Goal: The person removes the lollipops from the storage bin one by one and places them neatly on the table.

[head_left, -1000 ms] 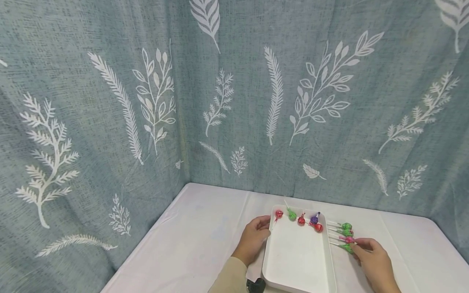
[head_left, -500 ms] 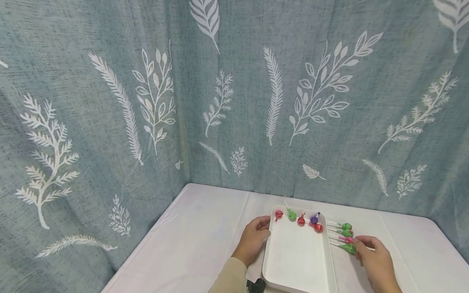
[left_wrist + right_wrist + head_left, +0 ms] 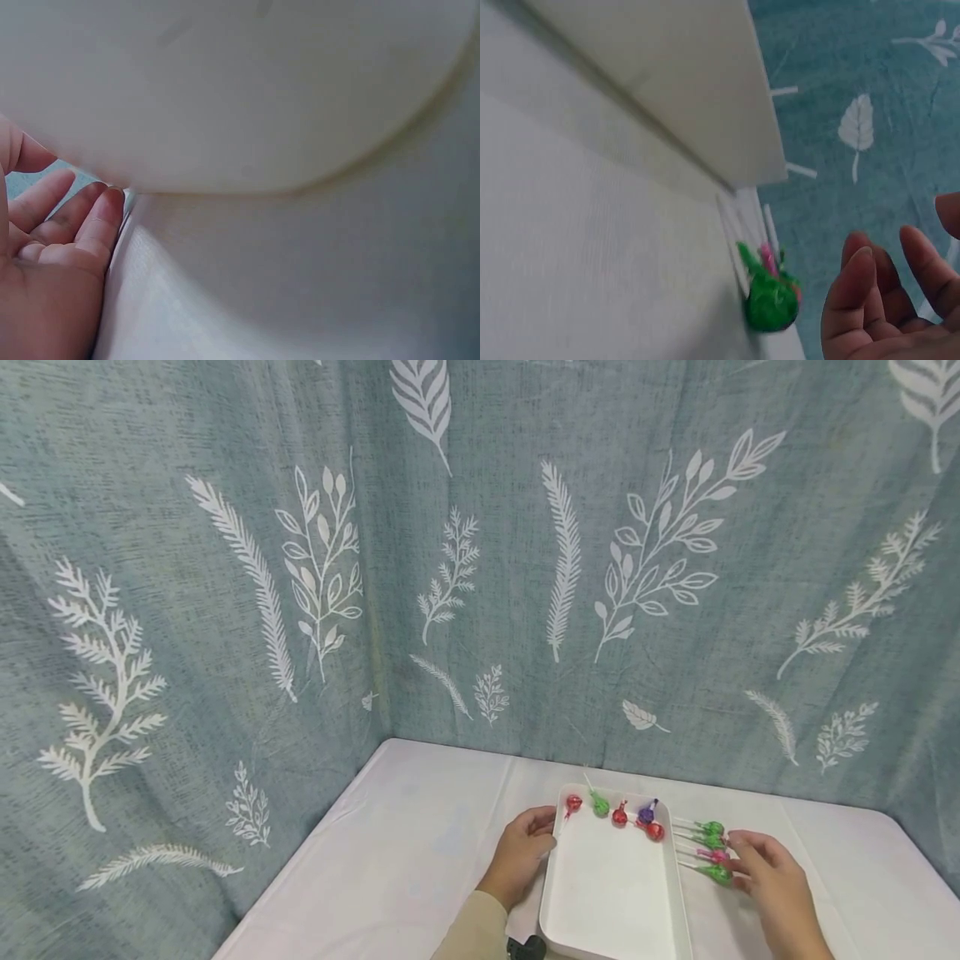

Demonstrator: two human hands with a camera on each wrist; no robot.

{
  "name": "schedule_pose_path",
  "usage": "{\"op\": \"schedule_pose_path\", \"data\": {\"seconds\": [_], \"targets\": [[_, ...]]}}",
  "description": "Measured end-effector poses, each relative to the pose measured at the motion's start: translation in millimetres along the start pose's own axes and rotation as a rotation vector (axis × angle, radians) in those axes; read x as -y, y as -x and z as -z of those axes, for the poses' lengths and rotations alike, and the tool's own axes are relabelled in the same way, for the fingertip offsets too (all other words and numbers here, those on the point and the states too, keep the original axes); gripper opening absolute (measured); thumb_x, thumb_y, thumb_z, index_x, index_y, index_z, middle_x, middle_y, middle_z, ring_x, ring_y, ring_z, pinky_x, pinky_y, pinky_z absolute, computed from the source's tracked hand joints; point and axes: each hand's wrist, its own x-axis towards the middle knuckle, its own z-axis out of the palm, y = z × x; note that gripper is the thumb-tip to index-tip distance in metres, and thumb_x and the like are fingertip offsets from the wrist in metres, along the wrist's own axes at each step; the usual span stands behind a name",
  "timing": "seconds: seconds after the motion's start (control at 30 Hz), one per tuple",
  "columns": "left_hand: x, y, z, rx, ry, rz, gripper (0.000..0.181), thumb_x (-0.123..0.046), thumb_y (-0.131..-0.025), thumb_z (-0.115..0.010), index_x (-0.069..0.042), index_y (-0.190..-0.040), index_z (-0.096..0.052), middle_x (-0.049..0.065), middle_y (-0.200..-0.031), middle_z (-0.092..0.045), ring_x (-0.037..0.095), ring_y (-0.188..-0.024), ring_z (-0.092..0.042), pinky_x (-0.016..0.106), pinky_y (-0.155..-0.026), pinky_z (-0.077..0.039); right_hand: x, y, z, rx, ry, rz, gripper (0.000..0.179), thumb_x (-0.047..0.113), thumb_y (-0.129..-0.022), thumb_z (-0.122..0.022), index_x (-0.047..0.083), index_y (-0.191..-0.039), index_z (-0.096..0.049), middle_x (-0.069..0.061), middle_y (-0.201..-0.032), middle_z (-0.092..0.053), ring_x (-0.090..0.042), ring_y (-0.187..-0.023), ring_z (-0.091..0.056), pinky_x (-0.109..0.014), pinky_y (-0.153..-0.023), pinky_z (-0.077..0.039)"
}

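Observation:
My left hand (image 3: 517,852) holds the left side of a white rectangular tray (image 3: 615,902), thumb at the rim and fingers against the outer wall; the left wrist view shows the fingertips (image 3: 109,202) at the tray's lower edge. Inside the tray's far end lie several wrapped lollipops, among them a green lollipop (image 3: 601,806) and a purple lollipop (image 3: 647,812). Right of the tray, several more line up side by side, sticks toward it, including a pink lollipop (image 3: 712,855). My right hand (image 3: 772,881) hovers at their candy ends, fingers loosely bent and holding nothing in the right wrist view.
A white cloth (image 3: 420,835) covers the table. Blue-green curtains (image 3: 517,568) with white leaf prints hang behind and to the left. A dark object (image 3: 527,947) shows beside the left sleeve (image 3: 476,927).
My right hand has shifted from the nearest green and pink lollipops toward the farther ones, with its fingers slightly off them. My left hand stays at the tray's side.

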Motion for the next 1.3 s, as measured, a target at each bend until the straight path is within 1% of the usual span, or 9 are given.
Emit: {"op": "schedule_pose_path", "data": {"seconds": [0.07, 0.13, 0.23, 0.43, 0.6, 0.73, 0.87, 1.13, 1.3], "targets": [[0.0, 0.1, -0.3, 0.001, 0.0, 0.002, 0.05, -0.003, -0.092, -0.066, -0.003, -0.142, -0.067, 0.008, -0.137, -0.07, 0.03, -0.127, -0.067, 0.045, -0.106, -0.057, 5.6, 3.3, -1.5, 0.043, 0.009, 0.012, 0.058, 0.041, -0.113, -0.059, -0.002, -0.15, -0.049, -0.007, -0.133, -0.063, -0.004, -0.096, -0.068, -0.028, -0.081, -0.062], [0.7, -0.5, -0.5, 0.0, -0.002, -0.002, 0.05, -0.003, -0.092, -0.066, -0.003, -0.142, -0.067, 0.008, -0.137, -0.07, 0.03, -0.128, -0.067, 0.045, -0.106, -0.057, 11.6, 7.0, -5.5, 0.079, 0.027, 0.039, 0.057, 0.039, -0.112, -0.061, -0.003, -0.15, -0.049, -0.006, -0.131, -0.062, -0.006, -0.097, -0.068, -0.028, -0.083, -0.061], [1.6, -1.0, -0.3, -0.001, -0.01, -0.006, 0.05, -0.003, -0.091, -0.066, -0.003, -0.142, -0.067, 0.007, -0.137, -0.07, 0.03, -0.127, -0.067, 0.045, -0.106, -0.057, 19.8, 13.6, -13.9, 0.133, 0.073, 0.087, 0.056, 0.036, -0.113, -0.059, -0.004, -0.151, -0.048, -0.012, -0.136, -0.059, -0.005, -0.099, -0.068, -0.028, -0.084, -0.061], [2.4, -2.1, 0.7, 0.0, 0.001, -0.011, 0.051, -0.003, -0.09, -0.066, -0.003, -0.142, -0.067, 0.007, -0.135, -0.07, 0.029, -0.126, -0.068, 0.045, -0.106, -0.057, 31.1, 21.6, -34.5, 0.158, 0.094, 0.166, 0.048, 0.026, -0.113, -0.061, -0.007, -0.146, -0.053, -0.019, -0.134, -0.063, -0.008, -0.095, -0.068, -0.028, -0.079, -0.061], [3.0, -2.0, 1.7, 0.003, 0.013, -0.008, 0.052, -0.002, -0.09, -0.066, -0.003, -0.141, -0.067, 0.007, -0.135, -0.071, 0.029, -0.126, -0.068, 0.045, -0.106, -0.057, 36.5, 19.2, -51.3, 0.175, 0.154, 0.166, 0.045, 0.025, -0.112, -0.061, -0.007, -0.143, -0.055, -0.021, -0.132, -0.064, -0.014, -0.098, -0.068, -0.028, -0.077, -0.061], [3.5, -2.0, 2.2, 0.009, 0.016, -0.004, 0.051, -0.003, -0.09, -0.066, -0.003, -0.142, -0.067, 0.008, -0.136, -0.07, 0.029, -0.127, -0.067, 0.045, -0.106, -0.057, 38.0, 15.7, -62.3, 0.194, 0.174, 0.172, 0.042, 0.022, -0.111, -0.062, -0.008, -0.14, -0.057, -0.02, -0.127, -0.066, -0.022, -0.101, -0.07, -0.029, -0.076, -0.06], [2.1, -1.6, 2.5, 0.011, 0.017, -0.005, 0.051, -0.004, -0.091, -0.066, -0.002, -0.142, -0.067, 0.009, -0.137, -0.07, 0.029, -0.127, -0.067, 0.046, -0.107, -0.056, 38.8, 13.5, -71.0, 0.213, 0.183, 0.19, 0.043, 0.023, -0.111, -0.064, -0.007, -0.14, -0.057, -0.019, -0.127, -0.066, -0.029, -0.107, -0.07, -0.028, -0.078, -0.06], [1.0, -0.6, 1.5, 0.008, 0.003, -0.013, 0.051, -0.004, -0.091, -0.066, -0.002, -0.142, -0.067, 0.01, -0.138, -0.07, 0.03, -0.128, -0.067, 0.047, -0.108, -0.056, 36.5, 10.5, -86.3, 0.205, 0.181, 0.19, 0.037, 0.021, -0.109, -0.066, -0.006, -0.134, -0.061, -0.018, -0.124, -0.067, -0.026, -0.102, -0.07, -0.031, -0.079, -0.059], [3.4, -1.3, 1.4, 0.012, 0.01, -0.012, 0.052, -0.004, -0.091, -0.065, -0.002, -0.143, -0.066, 0.01, -0.14, -0.069, 0.032, -0.13, -0.066, 0.048, -0.109, -0.055, 40.3, 7.3, -94.0, 0.21, 0.224, 0.184, 0.041, 0.027, -0.11, -0.063, -0.004, -0.137, -0.06, -0.019, -0.128, -0.064, -0.029, -0.108, -0.07, -0.036, -0.085, -0.061]]}}
